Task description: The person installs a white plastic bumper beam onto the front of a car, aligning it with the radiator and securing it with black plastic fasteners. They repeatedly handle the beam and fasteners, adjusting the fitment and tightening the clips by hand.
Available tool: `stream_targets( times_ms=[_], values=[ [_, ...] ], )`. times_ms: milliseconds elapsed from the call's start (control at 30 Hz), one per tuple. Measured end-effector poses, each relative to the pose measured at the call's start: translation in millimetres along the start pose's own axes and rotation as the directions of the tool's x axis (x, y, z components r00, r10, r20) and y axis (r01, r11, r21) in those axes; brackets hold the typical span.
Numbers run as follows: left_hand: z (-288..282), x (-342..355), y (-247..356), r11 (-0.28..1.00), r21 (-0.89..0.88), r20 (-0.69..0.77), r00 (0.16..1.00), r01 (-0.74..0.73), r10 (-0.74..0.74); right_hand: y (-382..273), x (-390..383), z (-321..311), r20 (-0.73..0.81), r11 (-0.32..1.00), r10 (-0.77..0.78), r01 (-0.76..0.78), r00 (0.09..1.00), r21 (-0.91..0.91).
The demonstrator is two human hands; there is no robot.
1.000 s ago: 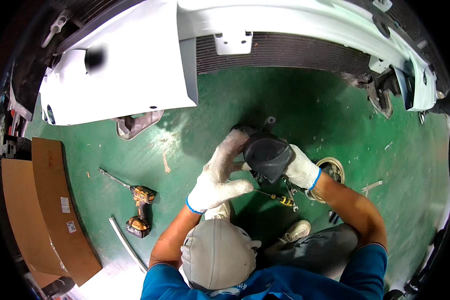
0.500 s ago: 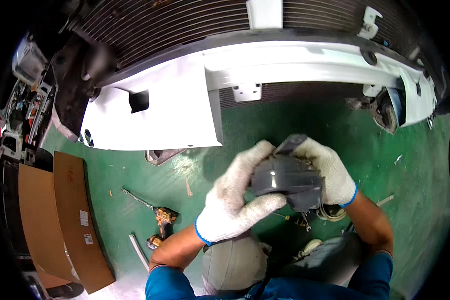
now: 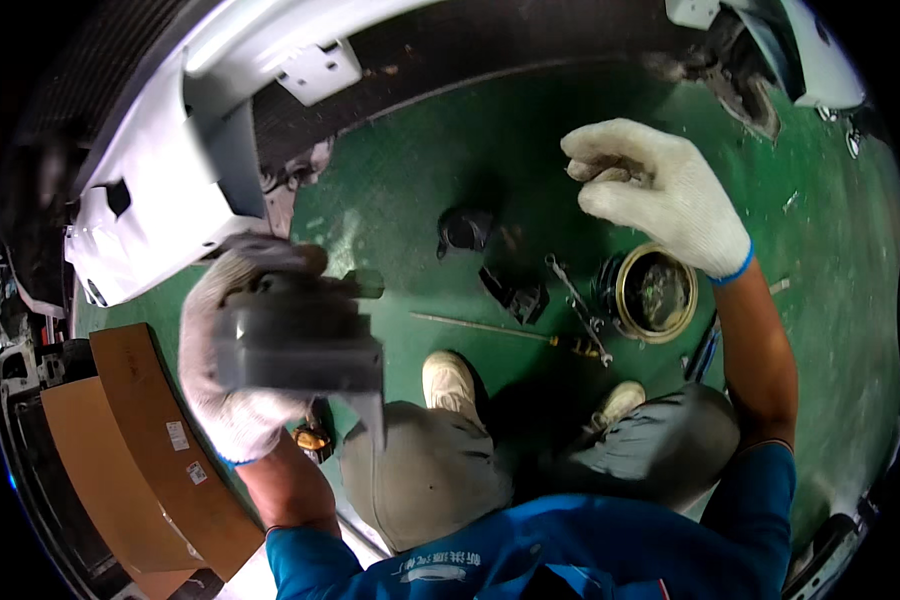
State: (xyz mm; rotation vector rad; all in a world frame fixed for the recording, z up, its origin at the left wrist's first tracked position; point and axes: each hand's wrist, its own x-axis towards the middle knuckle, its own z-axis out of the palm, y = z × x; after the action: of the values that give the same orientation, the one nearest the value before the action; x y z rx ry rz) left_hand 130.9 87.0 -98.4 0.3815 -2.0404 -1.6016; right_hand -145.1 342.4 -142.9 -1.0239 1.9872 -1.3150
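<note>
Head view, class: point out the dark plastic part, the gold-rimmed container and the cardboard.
Dark plastic part (image 3: 300,350): head view, on its broad grey face.
Gold-rimmed container (image 3: 694,296): head view, on the rim's right side.
Cardboard (image 3: 152,430): head view, on the panel bearing labels.

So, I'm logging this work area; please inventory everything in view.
Painted metal car pieces: several, white, top
Boxy plastic part: one, dark grey, left, held
Rounded plastic part: one, black, centre
Angular plastic part: one, black, centre
Long screwdriver: one, yellow handle, centre
Metal wrenches: count unclear, silver, centre right
Round container: one, gold rim, centre right
Slender items: count unclear, blue, lower right
Cardboard panels: two, brown, lower left
Partly hidden tool: one, orange, lower left
Smooth floor: one, green, throughout
Shoes: two, pale, lower centre
Trousers: one pair, grey, bottom
Shirt: one, blue, bottom
Left hand: one, white glove, gripping the boxy part
Right hand: one, white glove, raised, empty
</note>
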Motion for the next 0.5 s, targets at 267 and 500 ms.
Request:
stream_targets(
  times_ms=[267, 500],
  values=[
    [11, -15, -51, 0.942, 0.098, 0.193, 0.923, 0.320, -0.333, 78, -25, 36, 0.305, 0.840, 0.146, 0.045, 0.941, -0.541],
    [2, -23, -115, 0.866, 0.108, 0.203, 0.842, 0.488, -0.499, 117, 5, 31, 0.357, 0.651, 0.318, 0.071, 0.879, -0.755]
  ],
)
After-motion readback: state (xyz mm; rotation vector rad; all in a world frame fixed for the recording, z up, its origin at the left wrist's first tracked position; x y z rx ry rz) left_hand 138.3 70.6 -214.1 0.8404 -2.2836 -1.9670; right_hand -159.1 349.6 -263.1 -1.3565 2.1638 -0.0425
